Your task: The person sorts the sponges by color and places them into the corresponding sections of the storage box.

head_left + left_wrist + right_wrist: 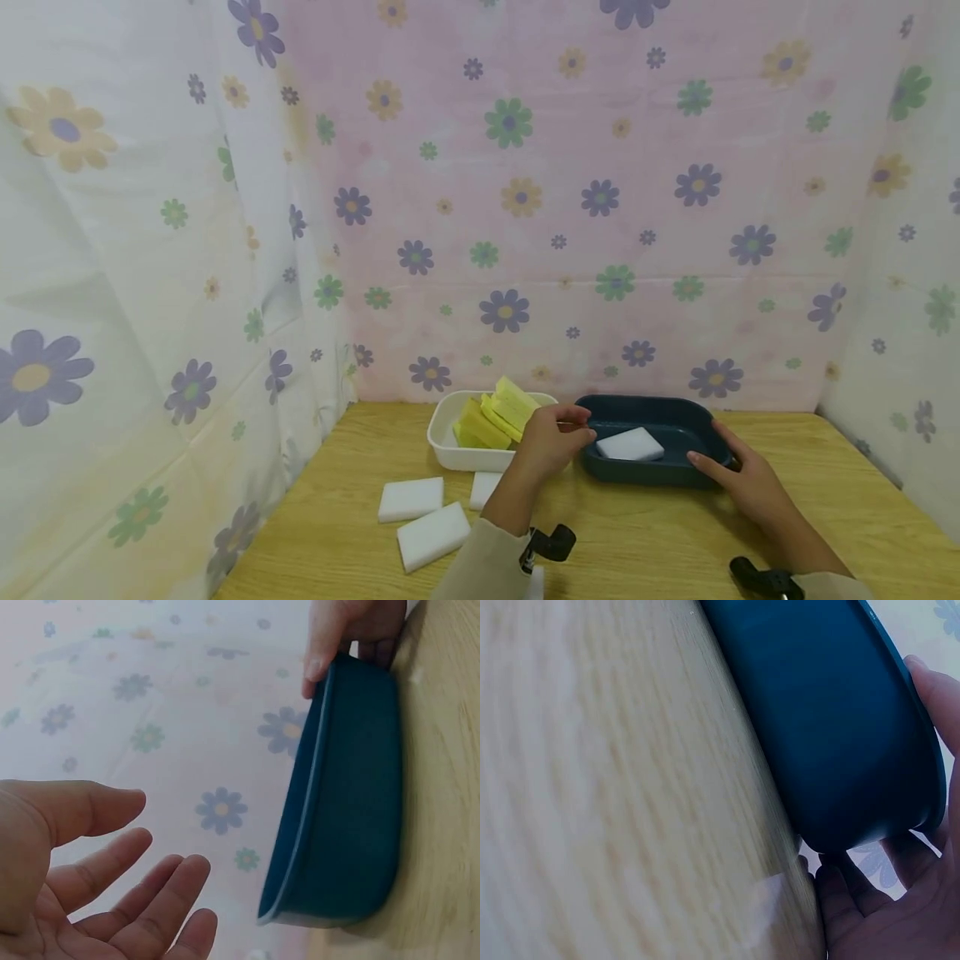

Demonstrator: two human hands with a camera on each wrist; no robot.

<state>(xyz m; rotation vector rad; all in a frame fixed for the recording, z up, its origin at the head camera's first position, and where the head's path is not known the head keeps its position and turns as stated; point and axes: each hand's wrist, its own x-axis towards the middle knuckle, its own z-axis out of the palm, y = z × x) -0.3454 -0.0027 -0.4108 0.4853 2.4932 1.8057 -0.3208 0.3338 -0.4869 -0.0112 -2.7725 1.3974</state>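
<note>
A dark teal rectangular dish (645, 475) stands on the table, with one white sponge block (632, 445) lying flat inside, towards its left end. My right hand (750, 483) grips the dish's right end, the thumb at the near rim and the fingers around the outer side. In the right wrist view those fingers (840, 900) reach low around the end wall. My left hand (546, 437) hovers by the dish's left end. Its fingers are loosely spread with nothing between them, as the left wrist view of the left hand (97, 885) shows.
Left of the dish, a white container (465, 459) holds several yellow sponges (498, 417). More white blocks lie on the wooden table (330, 517): two at the left (411, 499), others partly hidden by the left arm. Flowered cloth (562, 333) hangs behind and at both sides.
</note>
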